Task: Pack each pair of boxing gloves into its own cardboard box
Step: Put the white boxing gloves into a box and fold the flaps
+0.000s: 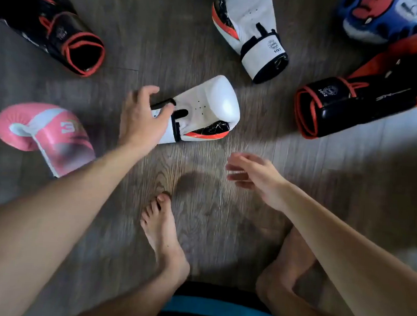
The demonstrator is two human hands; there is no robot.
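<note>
The near white glove [206, 103] lies on its side on the floor [146, 42] straight ahead of me, padded end pointing away to the right and cuff toward my left hand [141, 121]. That hand sits over the cuff with the thumb on the strap and the fingers curved above the edge. I cannot tell whether I have it gripped yet or am only touching it. My right hand [253, 175] hangs just short of the glove on my side, fingers loose, holding nothing.

Its partner, the far white glove [249, 25], lies beyond it and a little right, well apart. Left of the near glove is a pink glove [49, 132]. A black and red glove [51, 23] lies beyond and left, another black and red glove [354, 106] off to the right, and a blue glove [385, 17] farthest right. No box shows here.

To do this well, I judge I should wrap my fingers fully round the stiff cuff rather than pinch the strap. The free hand can then fetch the matching white one, not a neighbour, so the pair travels together.
</note>
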